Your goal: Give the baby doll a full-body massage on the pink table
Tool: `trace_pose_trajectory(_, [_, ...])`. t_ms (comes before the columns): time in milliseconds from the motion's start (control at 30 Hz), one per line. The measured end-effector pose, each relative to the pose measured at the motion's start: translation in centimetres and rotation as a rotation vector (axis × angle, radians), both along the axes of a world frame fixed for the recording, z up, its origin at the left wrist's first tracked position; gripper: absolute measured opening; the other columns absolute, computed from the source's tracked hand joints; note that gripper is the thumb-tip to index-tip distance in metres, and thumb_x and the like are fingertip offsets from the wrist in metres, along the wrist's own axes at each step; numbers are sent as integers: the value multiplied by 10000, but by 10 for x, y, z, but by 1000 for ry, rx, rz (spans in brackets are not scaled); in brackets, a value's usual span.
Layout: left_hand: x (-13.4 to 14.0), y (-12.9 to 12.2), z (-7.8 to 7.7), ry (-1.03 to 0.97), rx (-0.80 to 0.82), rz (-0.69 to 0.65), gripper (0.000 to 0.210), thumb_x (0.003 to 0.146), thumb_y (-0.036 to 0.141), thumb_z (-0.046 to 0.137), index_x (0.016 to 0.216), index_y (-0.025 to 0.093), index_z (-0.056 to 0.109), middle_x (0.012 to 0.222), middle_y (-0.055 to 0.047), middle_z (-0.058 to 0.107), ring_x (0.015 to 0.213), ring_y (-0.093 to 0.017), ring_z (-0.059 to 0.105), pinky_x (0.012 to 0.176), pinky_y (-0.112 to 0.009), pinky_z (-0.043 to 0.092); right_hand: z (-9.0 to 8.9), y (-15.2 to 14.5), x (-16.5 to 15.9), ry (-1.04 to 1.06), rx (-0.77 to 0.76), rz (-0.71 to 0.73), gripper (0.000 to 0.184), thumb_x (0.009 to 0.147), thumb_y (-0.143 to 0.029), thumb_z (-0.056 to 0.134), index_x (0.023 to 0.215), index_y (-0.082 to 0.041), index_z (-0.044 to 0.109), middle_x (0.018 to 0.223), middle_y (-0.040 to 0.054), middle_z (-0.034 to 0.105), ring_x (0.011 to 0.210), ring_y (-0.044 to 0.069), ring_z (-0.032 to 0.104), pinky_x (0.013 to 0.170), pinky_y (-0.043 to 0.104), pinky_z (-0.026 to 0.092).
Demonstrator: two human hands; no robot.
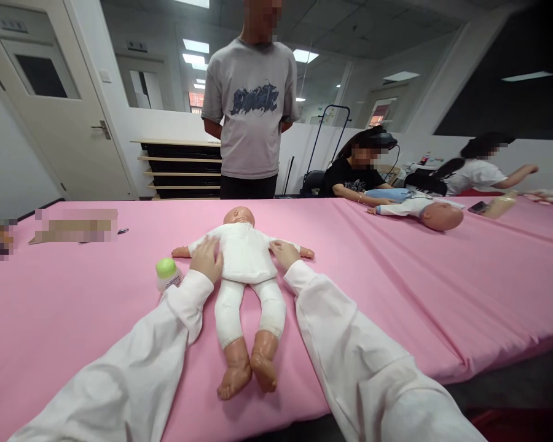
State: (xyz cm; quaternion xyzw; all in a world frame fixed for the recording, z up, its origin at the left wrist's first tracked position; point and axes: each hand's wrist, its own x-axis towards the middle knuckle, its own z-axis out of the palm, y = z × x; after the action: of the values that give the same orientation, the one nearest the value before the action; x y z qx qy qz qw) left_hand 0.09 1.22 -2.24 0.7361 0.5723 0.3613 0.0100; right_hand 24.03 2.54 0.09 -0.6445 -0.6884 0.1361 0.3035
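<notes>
A baby doll (246, 252) in a white top and white leggings lies on the pink-covered table, its head away from me and its bare feet toward me. My left hand (207, 260) rests along the left side of its body, over the near part of its sleeve, fingers stretched out. On the other side, my right hand (284, 253) lies against the doll's right-hand sleeve near the armpit, its fingers extended and slightly bent. Some fingertips are hard to make out against the white cloth. Close to my left wrist stands a small bottle (167, 274) with a green cap.
The pink tablecloth (373, 294) has folds at the right. A person (253, 110) stands across the table. Farther right, a seated person (357, 166) handles another doll (440, 216), near a pale bottle (500, 205). At the left lies a blurred brown item (74, 228).
</notes>
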Motion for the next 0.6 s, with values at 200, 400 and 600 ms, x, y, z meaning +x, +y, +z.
trace_pose_trajectory(200, [35, 1, 36, 289, 49, -779, 293, 766, 161, 399, 921, 145, 648, 968, -64, 652, 948, -189, 580, 896, -293, 433, 46, 39, -38, 279, 106, 524, 353, 815, -411, 431, 902, -163, 666, 980, 43, 662, 1007, 167, 566, 926, 309, 397])
trace_pose_trajectory(400, [62, 12, 37, 434, 49, -944, 365, 706, 126, 366, 952, 107, 635, 975, -5, 640, 986, -200, 559, 904, -297, 399, 47, 70, -90, -113, -23, 827, 234, 738, -245, 565, 944, -217, 672, 1117, 18, 610, 1117, 179, 503, 1015, 319, 294])
trace_pose_trajectory(600, [52, 23, 8, 416, 11, -788, 398, 648, 102, 442, 994, 149, 631, 1023, -75, 633, 999, -239, 550, 917, -379, 395, 23, 84, -101, -300, 85, 990, 250, 773, -261, 537, 987, -212, 656, 1100, 25, 621, 1147, 173, 474, 1001, 305, 304])
